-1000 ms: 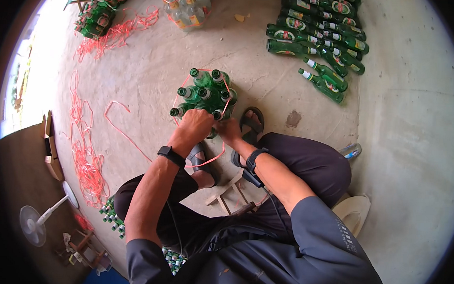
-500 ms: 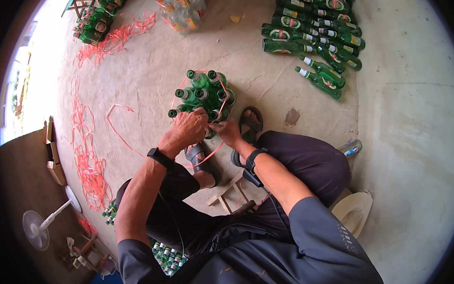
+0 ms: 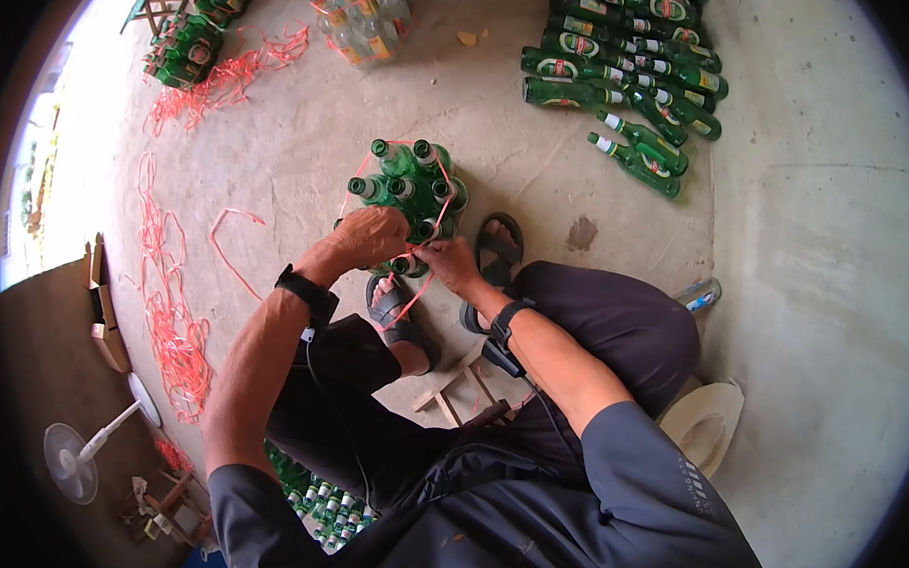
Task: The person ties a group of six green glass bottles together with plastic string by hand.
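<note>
A cluster of upright green glass bottles stands on the floor between my feet, with pink plastic twine looped around it. My left hand is closed on the twine at the cluster's near side and covers some of the bottles. Close beside it, my right hand pinches the twine too, with its fingertips almost meeting the left hand's. Between the hands, one bottle neck shows just below the twine. A length of twine hangs from the hands in front of my left sandal.
Green bottles lie in rows at the upper right. A bundle of clear bottles and tied green bottles stand farther off. Loose twine lies on the left floor, near a fan. A straw hat rests at right.
My left hand has drawn nearer and its elbow has swung outward to the left. The twine between the hands has shifted, uncovering a near bottle neck. The right hand has barely moved.
</note>
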Motion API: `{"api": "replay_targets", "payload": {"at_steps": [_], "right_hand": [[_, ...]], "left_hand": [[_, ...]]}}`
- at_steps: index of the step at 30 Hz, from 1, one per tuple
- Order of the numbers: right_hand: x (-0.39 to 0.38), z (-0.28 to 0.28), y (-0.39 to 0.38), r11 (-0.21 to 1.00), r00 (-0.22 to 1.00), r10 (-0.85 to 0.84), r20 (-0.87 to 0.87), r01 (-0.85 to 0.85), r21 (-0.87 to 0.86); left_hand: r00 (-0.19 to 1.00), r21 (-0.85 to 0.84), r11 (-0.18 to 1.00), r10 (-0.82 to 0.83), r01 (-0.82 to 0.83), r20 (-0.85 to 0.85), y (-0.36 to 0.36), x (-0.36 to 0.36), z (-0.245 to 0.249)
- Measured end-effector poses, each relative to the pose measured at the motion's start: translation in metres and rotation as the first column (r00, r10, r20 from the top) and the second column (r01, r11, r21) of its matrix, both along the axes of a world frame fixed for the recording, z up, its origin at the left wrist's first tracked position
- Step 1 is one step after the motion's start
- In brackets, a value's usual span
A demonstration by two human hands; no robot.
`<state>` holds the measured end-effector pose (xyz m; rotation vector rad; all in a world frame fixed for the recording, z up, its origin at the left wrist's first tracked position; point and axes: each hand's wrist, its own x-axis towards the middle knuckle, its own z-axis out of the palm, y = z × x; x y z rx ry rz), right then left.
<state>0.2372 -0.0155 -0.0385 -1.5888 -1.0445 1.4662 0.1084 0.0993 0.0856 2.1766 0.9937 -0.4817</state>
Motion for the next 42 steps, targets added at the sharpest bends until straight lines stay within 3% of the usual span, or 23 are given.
{"api": "replay_targets", "payload": {"at_steps": [2, 5, 12, 15, 17, 21, 23, 32, 36, 42], "right_hand": [[0.0, -0.005, 0.0, 0.993, 0.996, 0.045, 0.077, -0.053, 0.108], [-0.002, 0.0, 0.0, 0.997, 1.0, -0.011, -0.021, 0.012, 0.079], [-0.002, -0.002, 0.001, 0.999, 0.999, -0.003, -0.032, 0.004, 0.038], [-0.002, -0.001, 0.001, 0.996, 0.998, 0.027, 0.05, -0.031, 0.082], [-0.002, -0.001, 0.0, 0.992, 0.993, 0.017, 0.119, -0.032, 0.125], [-0.002, -0.002, 0.001, 0.995, 0.999, -0.01, 0.048, 0.005, 0.097], [0.0, -0.001, 0.002, 0.998, 0.995, 0.064, 0.08, -0.066, 0.015], [-0.001, 0.003, 0.001, 0.996, 0.999, -0.007, 0.05, 0.003, 0.093], [-0.002, 0.002, 0.001, 0.993, 0.999, -0.02, 0.041, 0.015, 0.116], [-0.001, 0.019, 0.0, 1.0, 1.0, -0.001, -0.03, 0.001, -0.006]], "left_hand": [[0.989, -0.09, 0.992, 0.101, -0.091, 0.11, 0.001, -0.005, -0.007], [0.965, -0.178, 0.97, 0.195, -0.164, 0.173, 0.004, -0.014, -0.013], [0.891, -0.396, 0.862, 0.413, -0.316, 0.19, 0.002, -0.012, -0.003], [0.902, -0.355, 0.876, 0.4, -0.325, 0.161, 0.006, -0.011, -0.004], [0.961, -0.124, 0.975, 0.205, -0.184, 0.185, 0.012, -0.01, -0.017], [0.96, -0.155, 0.968, 0.223, -0.197, 0.172, 0.022, -0.006, -0.019], [0.981, -0.148, 0.983, 0.13, -0.109, 0.143, 0.025, -0.007, -0.013], [0.983, -0.1, 0.981, 0.155, -0.165, -0.104, 0.022, 0.005, 0.006], [0.983, -0.043, 0.983, 0.179, -0.181, -0.033, 0.023, 0.0, -0.003], [0.964, 0.059, 0.963, 0.263, -0.264, 0.03, 0.022, -0.006, -0.007]]}}
